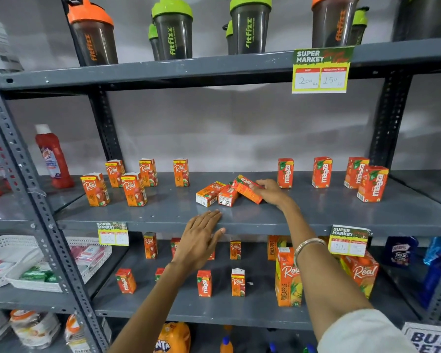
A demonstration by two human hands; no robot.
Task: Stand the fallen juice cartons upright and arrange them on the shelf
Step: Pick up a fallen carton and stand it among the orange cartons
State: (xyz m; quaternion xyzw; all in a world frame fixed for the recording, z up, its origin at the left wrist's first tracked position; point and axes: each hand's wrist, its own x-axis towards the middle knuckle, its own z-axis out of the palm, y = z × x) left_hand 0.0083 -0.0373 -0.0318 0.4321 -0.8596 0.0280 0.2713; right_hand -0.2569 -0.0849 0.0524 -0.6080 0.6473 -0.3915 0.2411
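Three small orange juice cartons lie fallen in the middle of the grey shelf: a Real carton, a second carton end-on, and a Maaza carton tilted on top of them. My right hand grips the Maaza carton from its right side. My left hand rests flat on the shelf's front edge, fingers spread, holding nothing. Several Real cartons stand upright at the left. Several Maaza cartons stand upright at the right.
Shaker bottles stand on the shelf above, with a price tag hanging from its edge. A red bottle stands on the left bay. The shelf below holds more small cartons and large Real pineapple cartons. White baskets sit lower left.
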